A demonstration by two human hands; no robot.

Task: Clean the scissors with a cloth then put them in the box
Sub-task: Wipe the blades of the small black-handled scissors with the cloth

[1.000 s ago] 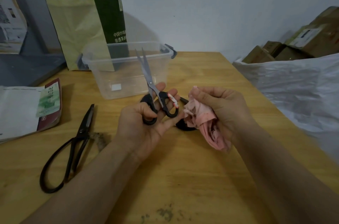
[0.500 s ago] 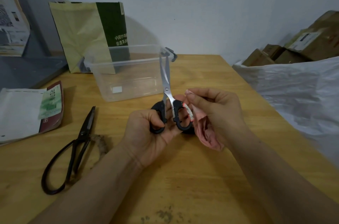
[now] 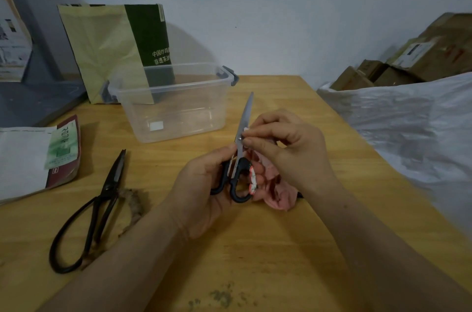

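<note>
At 9 o'clock from the hands, on the wooden table (image 3: 255, 247): large black shears (image 3: 102, 199), lying flat, untouched, well apart. At 11 o'clock: clear box (image 3: 173, 104), lidless, upright, nothing seen inside.

Left hand (image 3: 201, 191): fingers curled round the black handles of the scissors (image 3: 246, 112), held above the table, blades closed, tip toward 12 o'clock, appearing just right of the box. Pink cloth (image 3: 278, 191): bunched at 4 o'clock of the handles, beneath the right palm; grip on it not discernible. Right hand (image 3: 288, 148): thumb and forefinger pinched on the blade by the pivot, apparently bare, remaining fingers curled.

Hazards, as judged:
- Cut fingertip, if slid along the edge with no cloth between.
- Blades swinging apart under a slackened left grip.
- Cloth slipping out, unnoticed, mid-wipe.
- Tip knocking the box wall on transfer, tipping so light a container.
</note>
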